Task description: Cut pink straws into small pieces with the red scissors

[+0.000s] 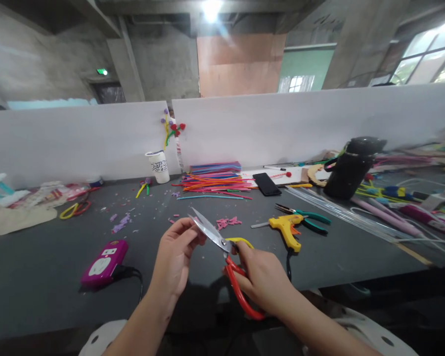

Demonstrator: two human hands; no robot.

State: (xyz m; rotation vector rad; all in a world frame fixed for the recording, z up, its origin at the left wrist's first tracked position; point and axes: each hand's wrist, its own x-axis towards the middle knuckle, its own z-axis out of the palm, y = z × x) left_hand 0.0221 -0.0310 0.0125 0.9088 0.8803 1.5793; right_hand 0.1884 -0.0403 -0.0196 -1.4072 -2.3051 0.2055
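My right hand (261, 272) grips a pair of scissors (241, 291) with one red and one yellow handle. Their blades point up and left, slightly apart, toward the fingertips of my left hand (176, 252). The left thumb and fingers are pinched together beside the blade tips; what they hold is too small or hidden to make out. Just beyond the blades lies a little heap of pink cut pieces (229, 222). Purple scraps (120, 224) lie farther left on the dark table (163, 207).
Behind the hands are a bundle of coloured pipe cleaners (215, 182), a phone (266, 184) and a paper cup (158, 168). To the right lie a yellow glue gun (286, 228), pliers (315, 217) and a black jug (352, 168). A magenta device (106, 263) with a cable sits left.
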